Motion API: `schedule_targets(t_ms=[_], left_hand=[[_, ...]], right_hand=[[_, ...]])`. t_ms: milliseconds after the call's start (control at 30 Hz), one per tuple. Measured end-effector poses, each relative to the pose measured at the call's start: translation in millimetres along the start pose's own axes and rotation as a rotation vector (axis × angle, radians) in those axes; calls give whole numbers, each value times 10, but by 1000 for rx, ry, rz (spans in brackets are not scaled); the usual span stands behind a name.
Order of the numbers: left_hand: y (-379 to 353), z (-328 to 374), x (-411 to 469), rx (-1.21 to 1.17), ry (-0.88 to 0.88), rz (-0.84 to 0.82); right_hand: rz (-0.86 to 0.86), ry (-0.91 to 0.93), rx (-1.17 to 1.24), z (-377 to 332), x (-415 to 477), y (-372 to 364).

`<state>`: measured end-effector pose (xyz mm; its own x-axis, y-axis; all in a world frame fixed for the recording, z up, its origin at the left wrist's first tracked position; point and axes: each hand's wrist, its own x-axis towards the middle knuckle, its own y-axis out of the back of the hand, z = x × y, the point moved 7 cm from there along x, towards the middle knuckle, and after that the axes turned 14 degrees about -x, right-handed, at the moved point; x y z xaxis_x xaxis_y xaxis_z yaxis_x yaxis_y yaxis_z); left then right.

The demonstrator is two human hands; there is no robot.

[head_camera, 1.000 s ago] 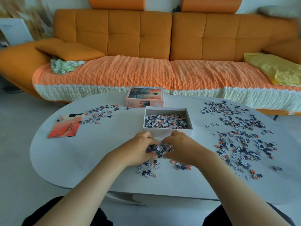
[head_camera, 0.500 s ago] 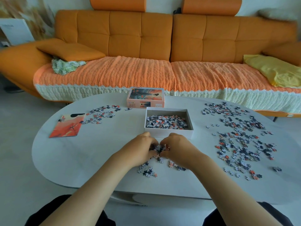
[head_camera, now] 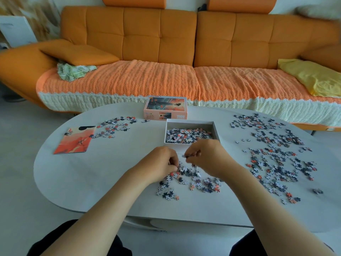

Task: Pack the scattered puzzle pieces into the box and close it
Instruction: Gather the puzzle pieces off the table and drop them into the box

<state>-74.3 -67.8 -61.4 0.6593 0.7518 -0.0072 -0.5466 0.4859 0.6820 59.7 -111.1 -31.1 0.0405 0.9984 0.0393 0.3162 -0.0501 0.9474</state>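
The open white box [head_camera: 216, 129] sits mid-table, partly filled with puzzle pieces [head_camera: 188, 135]. Just in front of it my right hand [head_camera: 204, 156] is lifted off the table, fingers curled round a bunch of pieces. My left hand [head_camera: 161, 163] has its fingers curled into the near pile of pieces [head_camera: 186, 180] on the table. More scattered pieces cover the right side [head_camera: 276, 156] and a smaller patch lies at the back left [head_camera: 114, 126]. The box lid [head_camera: 166, 108] lies behind the box, picture side up.
A picture card [head_camera: 74, 140] lies at the table's left. The white oval table [head_camera: 96, 172] ends close to my knees. An orange sofa [head_camera: 166, 43] with a yellow cushion [head_camera: 311, 78] stands behind it.
Both hands gathered the near pile together; now my right hand has risen toward the box with pieces, while the rest of the pile lies spread below. The left hand stays on the pile.
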Motion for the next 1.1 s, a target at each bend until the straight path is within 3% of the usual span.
schedule_targets(t_ms=[133, 200, 333, 433, 533, 700, 833, 1100], left_hand=[[34, -34, 40, -10, 13, -3], [53, -47, 59, 7, 11, 9], [-34, -63, 66, 22, 48, -75], [-137, -45, 56, 147, 52, -148], [-145, 20, 55, 155, 24, -120], [-140, 90, 49, 116, -17, -43], [-158, 114, 21, 90, -36, -28], [-84, 177, 46, 30, -56, -29]], right_hand=[[363, -3, 88, 68, 133, 371], [454, -15, 84, 130, 217, 405], [259, -29, -40, 215, 338, 191], [310, 28, -80, 170, 287, 226], [328, 127, -79, 64, 172, 299], [-167, 171, -184, 42, -87, 15], [-340, 57, -286, 238, -277, -94], [-273, -43, -87, 244, -273, -185]])
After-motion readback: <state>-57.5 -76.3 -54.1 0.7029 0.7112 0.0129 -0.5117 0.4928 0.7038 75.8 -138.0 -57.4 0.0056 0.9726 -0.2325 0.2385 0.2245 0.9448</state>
